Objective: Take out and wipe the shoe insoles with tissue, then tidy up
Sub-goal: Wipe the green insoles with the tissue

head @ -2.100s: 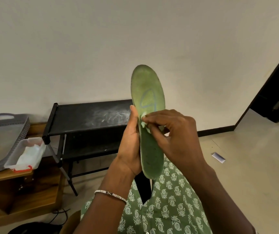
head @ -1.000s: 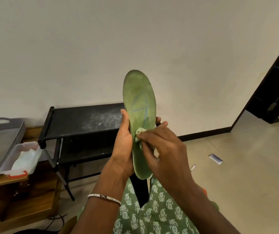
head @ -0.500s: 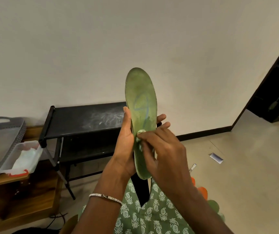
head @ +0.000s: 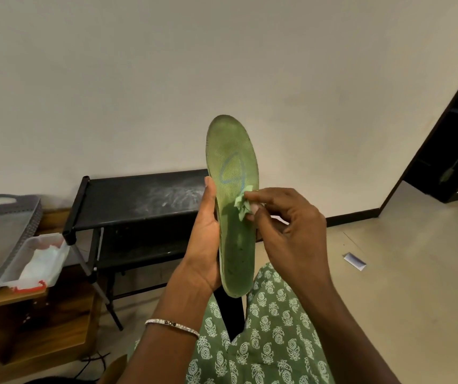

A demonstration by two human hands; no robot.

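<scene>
At centre frame in the head view, your left hand (head: 204,245) gripped the one green insole (head: 230,151) upright by its left edge, thumb along the rim. Your right hand (head: 288,231) pinched a single small tissue wad (head: 242,205) against the insole's middle, just below the blue mark. That wad was tiny and crumpled; I judged it could shred or slip from the pinch if you rubbed hard. The toe end stood unsupported above your grip, so pressure there might have bent it away or twisted it loose.

Counted: one insole, one wad, two hands. At lower left sat one plastic box (head: 11,275) holding white tissue, just beside one grey tray (head: 0,217) and near one black rack (head: 139,198). At right, one paper slip (head: 354,261) lay on the floor (head: 416,286).
</scene>
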